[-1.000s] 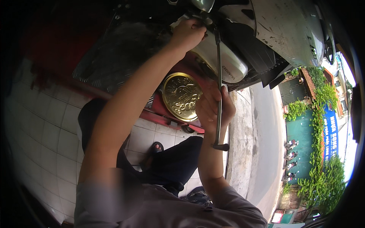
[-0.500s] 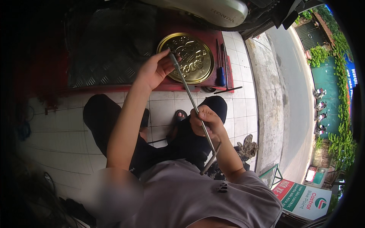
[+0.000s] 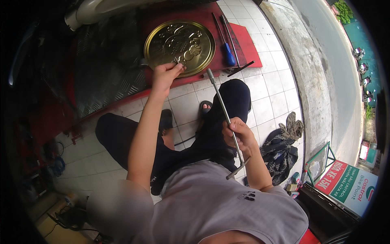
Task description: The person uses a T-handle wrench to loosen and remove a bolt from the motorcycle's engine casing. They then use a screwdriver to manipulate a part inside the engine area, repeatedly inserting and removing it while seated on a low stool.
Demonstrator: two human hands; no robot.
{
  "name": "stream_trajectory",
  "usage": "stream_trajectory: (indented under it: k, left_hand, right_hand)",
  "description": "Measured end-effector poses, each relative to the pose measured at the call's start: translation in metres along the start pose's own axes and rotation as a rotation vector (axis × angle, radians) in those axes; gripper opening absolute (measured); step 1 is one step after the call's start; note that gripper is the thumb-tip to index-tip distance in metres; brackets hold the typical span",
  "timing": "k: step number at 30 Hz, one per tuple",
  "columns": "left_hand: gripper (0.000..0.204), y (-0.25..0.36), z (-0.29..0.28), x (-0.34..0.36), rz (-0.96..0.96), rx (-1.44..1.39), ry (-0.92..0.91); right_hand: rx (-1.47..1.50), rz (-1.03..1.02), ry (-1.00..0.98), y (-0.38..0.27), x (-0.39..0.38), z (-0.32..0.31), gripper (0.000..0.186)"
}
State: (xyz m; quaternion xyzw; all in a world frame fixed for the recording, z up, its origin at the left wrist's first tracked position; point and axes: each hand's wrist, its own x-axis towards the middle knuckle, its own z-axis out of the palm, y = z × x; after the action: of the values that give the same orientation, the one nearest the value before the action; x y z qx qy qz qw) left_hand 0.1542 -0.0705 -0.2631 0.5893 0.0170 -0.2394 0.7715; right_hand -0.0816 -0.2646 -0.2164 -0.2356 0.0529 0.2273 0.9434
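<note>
My right hand (image 3: 239, 132) is closed round the shaft of a long T-handle socket wrench (image 3: 221, 99). Its socket end points up and away from me, and the crossbar lies near my shirt. My left hand (image 3: 167, 76) is at the near edge of a round gold embossed metal lid (image 3: 156, 34). Pinched between its thumb and fingertips is a small metal piece (image 3: 176, 60), which looks like a bolt but is too small to make out surely. The wrench's socket is apart from my left hand.
The lid lies on a red stand (image 3: 250, 44). To its right are a blue-handled screwdriver (image 3: 228, 55) and another T-handle wrench (image 3: 232, 40). A motorbike part (image 3: 109, 12) overhangs the far side. Dark cloth (image 3: 280, 150) lies on the tiled floor to the right.
My left hand has left the wrench's socket end and moved to the lid's near edge with a small metal piece. My right hand still holds the wrench. The view has shifted.
</note>
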Motion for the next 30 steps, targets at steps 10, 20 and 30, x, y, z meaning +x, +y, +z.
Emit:
stream_trajectory:
  k: [10,20,30]
  left_hand:
    - [0.014,0.0,0.024,-0.004,0.509,1.012,0.055]
    - [0.014,-0.014,0.015,-0.02,0.624,0.933,0.132]
    - [0.016,-0.021,0.009,-0.025,0.675,0.78,0.19]
  right_hand:
    - [-0.036,-0.034,0.018,-0.021,-0.008,-0.02,0.036]
    - [-0.188,0.017,0.114,-0.034,-0.002,-0.014,0.037]
    - [-0.497,0.055,0.144,-0.034,0.01,0.007,0.04]
